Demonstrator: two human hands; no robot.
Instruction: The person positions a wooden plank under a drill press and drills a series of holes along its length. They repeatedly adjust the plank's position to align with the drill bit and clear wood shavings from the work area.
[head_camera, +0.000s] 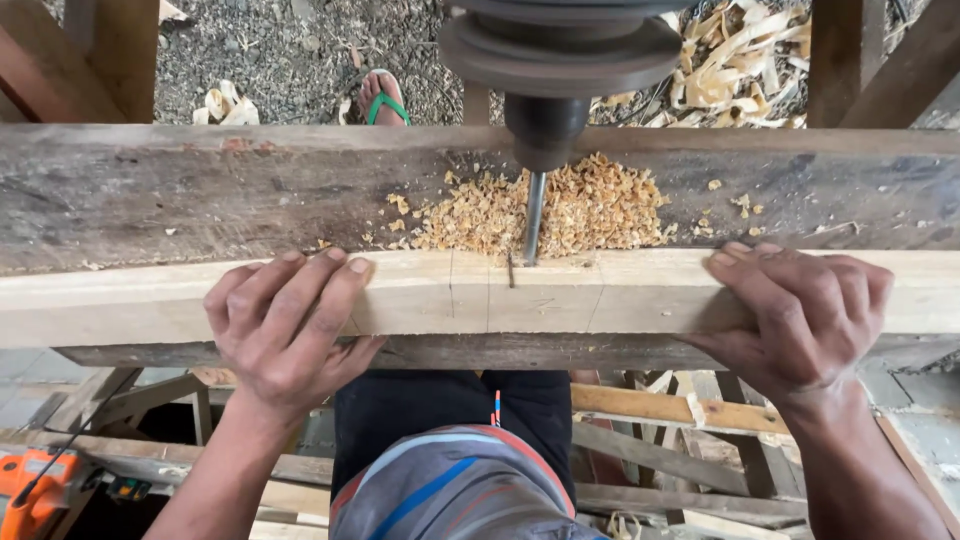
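Both the left hand (285, 330) and right hand (795, 315) clamp, fingers curled over, the pale timber beam (560, 300) along the bench's (200, 190) near edge under the drill bit (535, 215), a stiff, probably heavy piece, best gripped either side of the bit.

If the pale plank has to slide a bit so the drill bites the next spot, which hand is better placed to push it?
Probably either; slightly the right hand. Both hands grip the pale plank with fingers over its top edge, but the right sits a bit farther from the drill bit than the left hand.
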